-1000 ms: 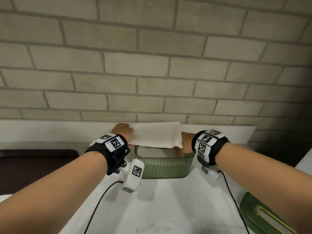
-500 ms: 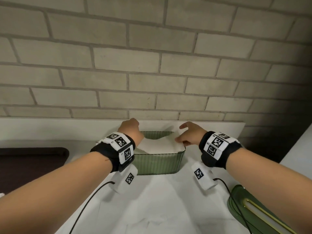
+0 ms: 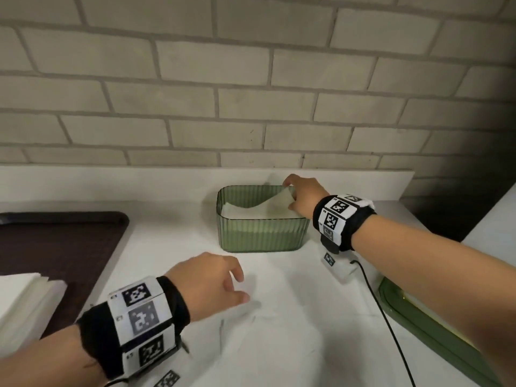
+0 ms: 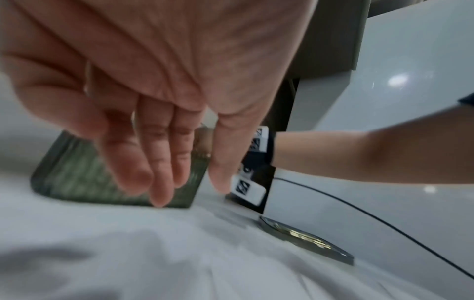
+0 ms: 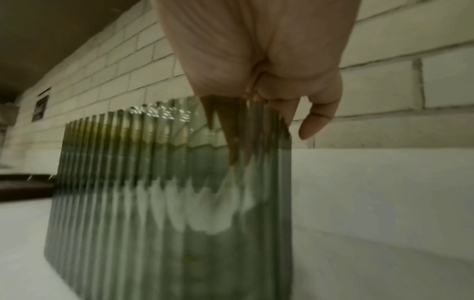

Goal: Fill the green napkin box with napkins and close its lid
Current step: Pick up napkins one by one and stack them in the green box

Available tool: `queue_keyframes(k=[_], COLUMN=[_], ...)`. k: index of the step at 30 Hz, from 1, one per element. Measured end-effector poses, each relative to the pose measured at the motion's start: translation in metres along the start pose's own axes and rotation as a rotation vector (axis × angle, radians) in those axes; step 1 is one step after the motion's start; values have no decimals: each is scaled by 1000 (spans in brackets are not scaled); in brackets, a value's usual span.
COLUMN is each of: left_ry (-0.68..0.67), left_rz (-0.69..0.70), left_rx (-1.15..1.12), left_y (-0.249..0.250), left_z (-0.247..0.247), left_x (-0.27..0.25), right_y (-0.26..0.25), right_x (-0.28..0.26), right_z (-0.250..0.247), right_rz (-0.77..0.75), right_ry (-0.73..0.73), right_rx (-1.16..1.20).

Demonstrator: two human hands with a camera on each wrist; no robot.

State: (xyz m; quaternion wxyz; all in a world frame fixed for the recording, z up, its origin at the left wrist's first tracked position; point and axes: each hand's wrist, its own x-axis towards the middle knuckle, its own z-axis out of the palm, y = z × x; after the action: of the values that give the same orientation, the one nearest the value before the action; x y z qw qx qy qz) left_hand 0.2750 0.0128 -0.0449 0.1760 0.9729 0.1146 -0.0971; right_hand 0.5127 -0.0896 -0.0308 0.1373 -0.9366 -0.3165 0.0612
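Observation:
The green ribbed napkin box [image 3: 259, 233] stands open on the white table near the wall, with white napkins [image 3: 245, 212] lying inside. My right hand [image 3: 289, 194] reaches into the box's right end and pinches the raised right edge of the top napkin. In the right wrist view its fingers [image 5: 238, 142] show through the ribbed wall of the box [image 5: 153, 203]. My left hand [image 3: 241, 287] hovers over the table in front of the box, fingers loosely curled and holding nothing. The green lid [image 3: 418, 319] lies flat at the lower right.
A dark brown tray [image 3: 61, 247] sits at the left, with a stack of spare white napkins [image 3: 22, 300] on its near part. A brick wall and white ledge [image 3: 111, 182] rise close behind the box. A black cable [image 3: 391, 317] runs across the table beside the lid.
Both hands brought a napkin down into the box. My left hand then let go and drew back toward me over the table. My right hand stays at the napkin's right edge.

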Motion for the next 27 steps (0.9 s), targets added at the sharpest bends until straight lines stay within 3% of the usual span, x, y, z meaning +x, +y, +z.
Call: queue_keyframes(k=[3, 5, 9, 15, 19, 23, 27], left_ry=[-69, -64, -109, -206, -244, -272, -277], left_rz=[1, 32, 180, 198, 151, 133, 124], left_rx=[-10, -33, -55, 25, 56, 130, 166], left_y=[-3, -5, 2, 13, 20, 27, 28], left_z=[24, 32, 44, 52, 53, 54, 55], left_x=[-10, -15, -23, -27, -26, -27, -25], right_y=[-6, -16, -47, -71, -52, -18, 6], right_x=[-2, -4, -10, -17, -7, 3, 11], right_z=[-3, -11, -39, -77, -69, -33, -9], right_rz=[-19, -109, -255, -279, -99, 140, 192], right_ry=[81, 146, 161, 230, 208, 66, 83], right_rx=[73, 93, 68, 508, 703, 626, 439])
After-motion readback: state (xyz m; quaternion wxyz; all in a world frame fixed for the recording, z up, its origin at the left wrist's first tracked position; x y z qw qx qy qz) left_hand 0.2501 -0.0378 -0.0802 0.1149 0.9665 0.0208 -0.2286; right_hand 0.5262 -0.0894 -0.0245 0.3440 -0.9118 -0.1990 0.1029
